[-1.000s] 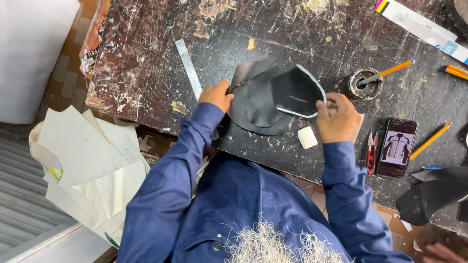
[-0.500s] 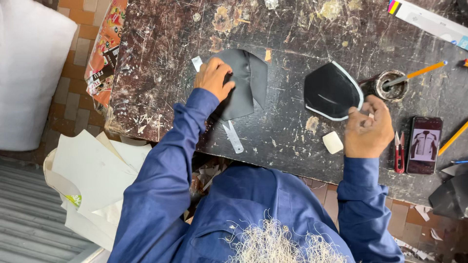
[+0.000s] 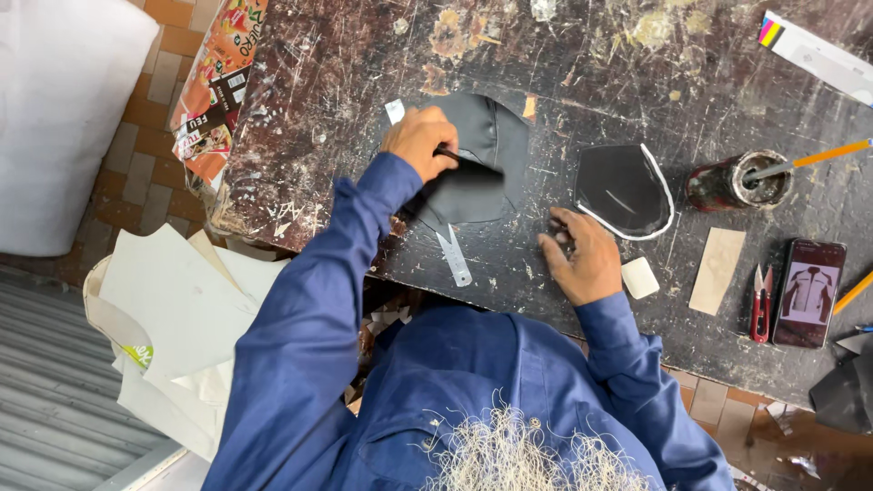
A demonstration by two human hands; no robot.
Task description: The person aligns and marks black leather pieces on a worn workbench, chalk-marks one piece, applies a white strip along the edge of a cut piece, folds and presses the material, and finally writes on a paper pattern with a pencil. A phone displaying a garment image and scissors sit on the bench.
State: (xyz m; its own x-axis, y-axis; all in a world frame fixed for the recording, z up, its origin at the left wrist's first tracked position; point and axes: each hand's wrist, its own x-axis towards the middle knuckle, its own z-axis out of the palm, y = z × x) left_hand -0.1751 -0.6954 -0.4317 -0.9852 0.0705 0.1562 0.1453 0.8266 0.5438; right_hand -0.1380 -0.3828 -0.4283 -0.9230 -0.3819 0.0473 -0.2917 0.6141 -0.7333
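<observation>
Nearest the body, the right hand [image 3: 582, 259] is rested flat on the scarred table [image 3: 309, 118] with its fingers loosely curled and nothing held in them; a small white block [image 3: 639, 277] lies just beside it, and a black piece edged in white [image 3: 623, 189] lies just beyond its fingertips, toward the far right. Farther out, the left hand [image 3: 420, 141] is closed on the near edge of a larger black leather piece [image 3: 477, 159], which is lifted and folded over there, its long axis running away from the body, with a metal ruler [image 3: 452, 255] partly covered beneath it. The larger piece is reached only by the left hand, the edged piece lying nearer the right.
</observation>
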